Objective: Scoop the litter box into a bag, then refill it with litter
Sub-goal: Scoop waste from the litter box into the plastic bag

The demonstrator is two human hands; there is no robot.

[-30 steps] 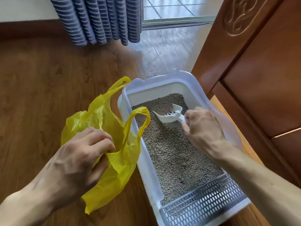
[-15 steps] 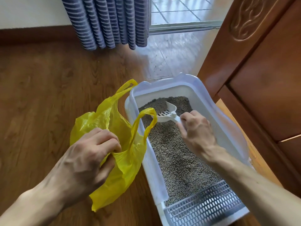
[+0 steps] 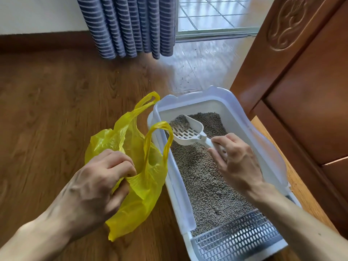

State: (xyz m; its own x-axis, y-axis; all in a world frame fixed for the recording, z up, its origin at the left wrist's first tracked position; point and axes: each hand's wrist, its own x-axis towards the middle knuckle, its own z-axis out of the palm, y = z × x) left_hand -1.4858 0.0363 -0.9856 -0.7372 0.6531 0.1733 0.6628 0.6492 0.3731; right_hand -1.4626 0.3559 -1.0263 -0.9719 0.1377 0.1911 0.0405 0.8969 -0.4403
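Observation:
A white litter box (image 3: 263, 140) sits on the wood floor, filled with grey litter (image 3: 199, 178). My right hand (image 3: 237, 162) grips the handle of a white slotted scoop (image 3: 188, 132). The scoop is raised above the litter at the box's far left, with some grey litter in its front end. My left hand (image 3: 101, 181) pinches the edge of a yellow plastic bag (image 3: 139, 166) just left of the box. One bag handle loops up beside the scoop, and the bag's mouth is partly gathered.
A grey grated step (image 3: 237, 240) closes the near end of the box. A brown wooden cabinet (image 3: 301, 91) stands close on the right. A striped blue curtain (image 3: 128, 25) hangs at the back, beside a glass door sill. Scattered litter grains lie on the floor beyond the box.
The scoop has lifted out of the litter, moved left toward the bag and now carries litter. My left hand keeps hold of the bag. The view has tilted downward slightly.

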